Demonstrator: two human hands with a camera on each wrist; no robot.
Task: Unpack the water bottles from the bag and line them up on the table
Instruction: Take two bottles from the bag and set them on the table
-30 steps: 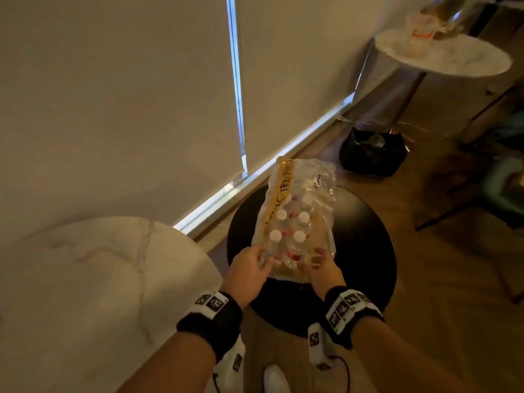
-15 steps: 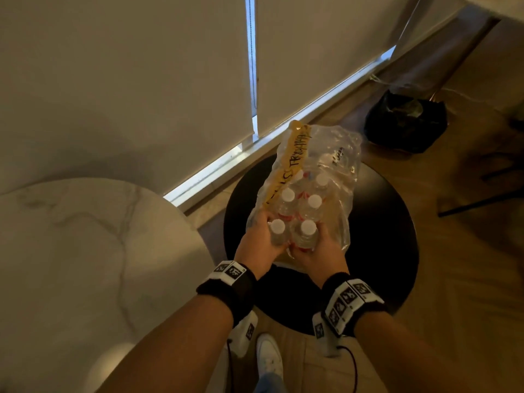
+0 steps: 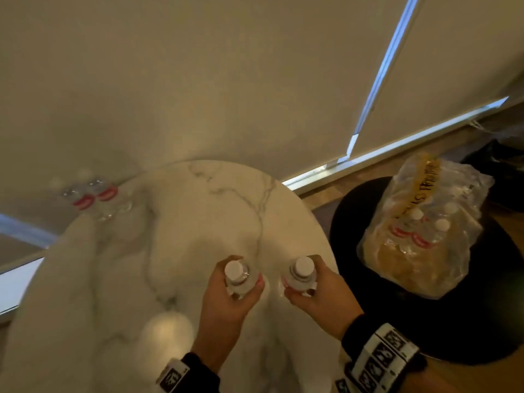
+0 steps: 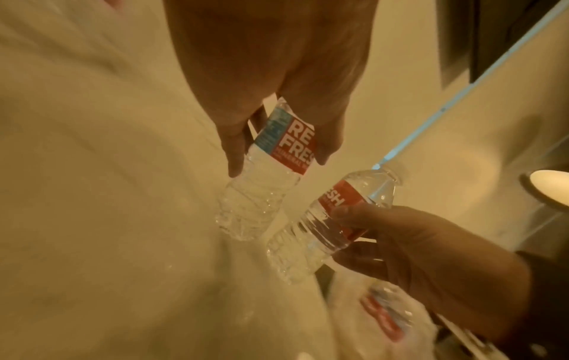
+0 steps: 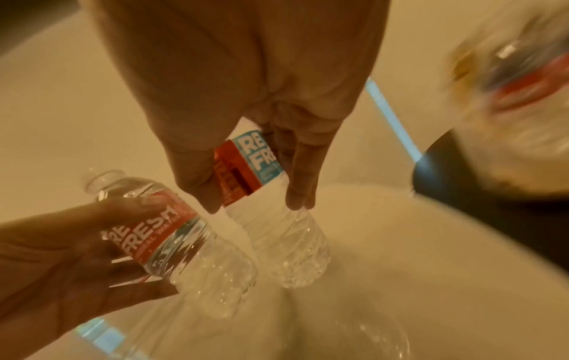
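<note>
Over the round marble worktop (image 3: 175, 222), the left hand (image 3: 226, 302) and right hand (image 3: 320, 296) each hold a white-capped water bottle (image 3: 236, 275), fingers (image 4: 235, 156) curled around the red-and-blue labels, second bottle (image 3: 301, 275) alongside. The clear plastic bag (image 3: 422, 231) with remaining bottles sits on a black stool (image 3: 482, 321) nearby.

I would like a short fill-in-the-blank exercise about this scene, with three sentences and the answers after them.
1. Each hand, the left hand and the right hand, holds one water ____.
2. The plastic bag with the remaining bottles lies on the round ____ table, not on the marble table.
3. The caps of the two held bottles, left bottle and right bottle, are ____ in colour.

Missing words: bottle; black; white
</note>
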